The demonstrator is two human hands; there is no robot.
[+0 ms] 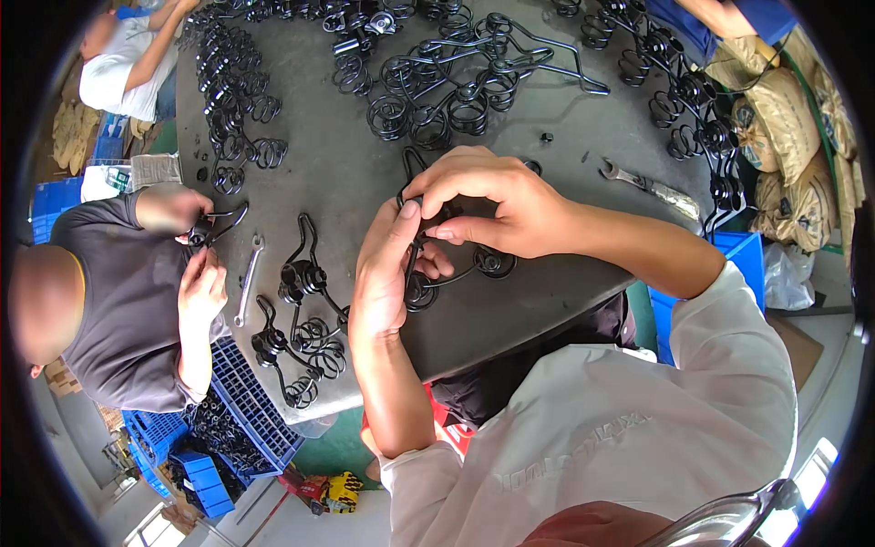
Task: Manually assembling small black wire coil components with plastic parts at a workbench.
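Both hands are on a black coiled-wire spring part (420,294) above the near side of the dark table. My left hand (381,273) is closed round its middle, thumb pointing up. From the right, my right hand (501,201) reaches over with thumb and fingers pinched at the same spot. The fingers cover the middle of the part. A wire loop sticks out beyond them, and coils show below. Two similar spring parts with black clamps (303,281) lie left of my left hand, coils toward the near edge.
An open-end wrench (248,281) lies on the left and another wrench (652,190) on the right. Piles of black spring parts (428,109) cover the far table. A co-worker in a dark shirt (123,292) handles a similar part at left; blue crates (251,401) stand below.
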